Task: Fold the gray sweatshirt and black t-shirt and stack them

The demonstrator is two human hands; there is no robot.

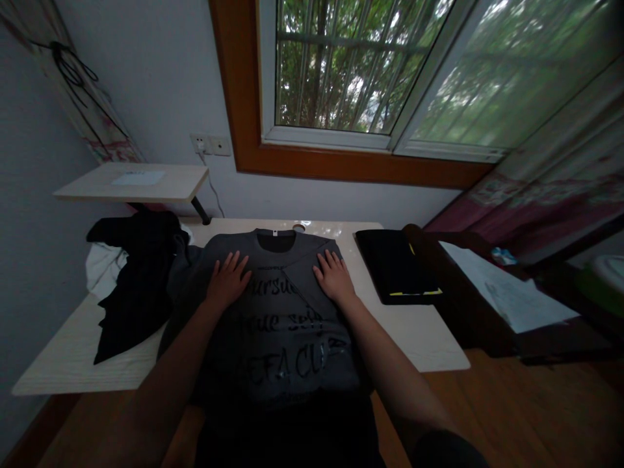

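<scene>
A dark grey T-shirt (273, 305) with black lettering lies front up on the pale desk (424, 338), its neckline toward the window and its lower part hanging over the near edge. My left hand (228, 279) rests flat on its left shoulder area, fingers spread. On the other shoulder lies my right hand (334, 276), also flat with fingers apart. The right sleeve is folded inward across the chest, close to my right fingers. Neither hand grips the cloth.
Black and white clothes (141, 273) are heaped at the desk's left, below a small raised shelf (131, 179). A black folder-like item (397, 266) with yellow edges lies at the right. Beyond it, a white sheet (502, 286) covers part of a dark surface. A window (361, 71) is ahead.
</scene>
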